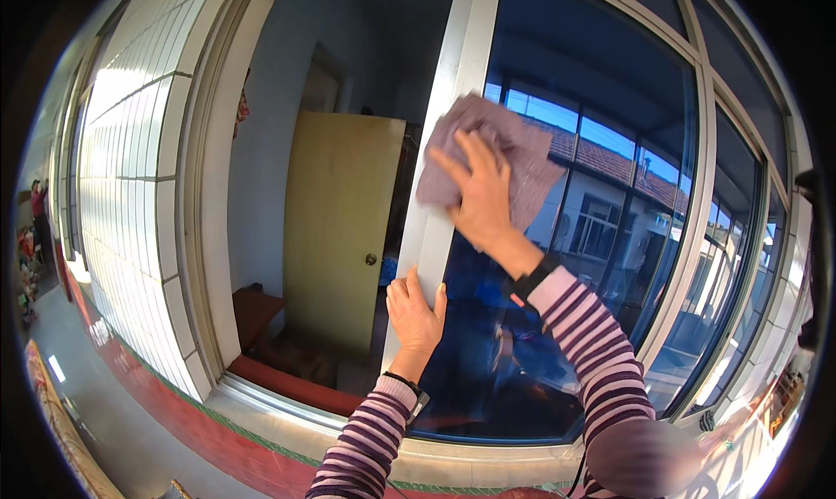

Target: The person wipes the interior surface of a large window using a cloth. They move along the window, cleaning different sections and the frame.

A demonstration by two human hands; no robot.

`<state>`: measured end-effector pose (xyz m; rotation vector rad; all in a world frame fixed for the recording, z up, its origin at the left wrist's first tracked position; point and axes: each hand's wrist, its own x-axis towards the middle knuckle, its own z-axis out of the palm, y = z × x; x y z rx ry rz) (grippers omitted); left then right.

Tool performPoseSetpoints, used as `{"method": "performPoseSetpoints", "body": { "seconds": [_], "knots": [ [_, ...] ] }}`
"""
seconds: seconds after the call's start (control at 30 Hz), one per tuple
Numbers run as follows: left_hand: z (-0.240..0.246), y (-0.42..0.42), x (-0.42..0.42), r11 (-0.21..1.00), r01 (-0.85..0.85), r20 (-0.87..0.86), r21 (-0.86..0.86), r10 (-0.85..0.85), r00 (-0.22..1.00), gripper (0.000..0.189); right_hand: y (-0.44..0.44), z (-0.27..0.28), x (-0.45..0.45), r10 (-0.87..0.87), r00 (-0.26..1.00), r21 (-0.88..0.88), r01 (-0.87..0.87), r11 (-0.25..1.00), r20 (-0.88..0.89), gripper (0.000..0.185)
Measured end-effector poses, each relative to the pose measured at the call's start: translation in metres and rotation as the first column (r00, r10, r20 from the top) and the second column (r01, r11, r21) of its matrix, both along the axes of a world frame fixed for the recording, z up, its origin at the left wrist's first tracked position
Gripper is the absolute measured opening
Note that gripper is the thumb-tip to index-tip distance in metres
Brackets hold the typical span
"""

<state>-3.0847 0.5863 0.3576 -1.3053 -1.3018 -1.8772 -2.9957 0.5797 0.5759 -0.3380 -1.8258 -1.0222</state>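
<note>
Under my right hand (482, 195) a mauve cleaning cloth (532, 153) is spread out, pressed against the upper part of a sliding window. It lies partly over the pale metal sash frame (428, 234) and partly over the dark reflective glass pane (627, 251). Hand and cloth are slightly blurred. Lower down, my left hand (413, 316) grips the edge of the same sash frame, thumb on one side and fingers on the other. Both wrists carry dark bands below striped sleeves.
Left of the sash, the open window gap shows a room with a yellowish door (343, 231). A white-tiled wall (130, 192) flanks the opening. Below runs the window sill (281, 407). A person (39, 205) stands at the far left, and more window panes (692, 329) are at right.
</note>
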Motion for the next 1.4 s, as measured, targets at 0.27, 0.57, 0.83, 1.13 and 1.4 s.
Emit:
{"method": "performPoseSetpoints", "body": {
  "seconds": [0.27,0.57,0.83,1.13,1.4],
  "knots": [
    [0.0,0.001,-0.001,0.999,0.037,-0.006,0.026,-0.037,0.999,0.061,0.022,0.07,-0.001,0.162,0.985,-0.098,-0.156,0.983,0.061,0.073],
    [0.0,-0.002,-0.003,0.999,0.03,-0.022,0.015,-0.029,0.999,0.062,0.048,0.178,0.061,-0.166,0.825,0.215,0.326,0.921,-0.54,0.058],
    [-0.002,0.001,-0.002,0.999,0.032,-0.011,0.003,-0.032,0.999,0.062,0.007,0.028,0.05,-0.279,0.96,0.005,0.279,0.96,0.016,0.089],
    [-0.004,0.002,-0.002,1.0,0.007,-0.023,-0.009,-0.008,1.0,0.063,0.036,0.144,0.142,-0.24,0.968,0.206,0.249,0.946,-0.068,0.067],
    [-0.004,0.002,-0.002,0.999,-0.042,-0.035,-0.01,0.041,0.999,0.062,0.058,0.15,0.354,-0.23,0.701,0.12,0.413,0.903,-0.675,0.055]
  ]
}}
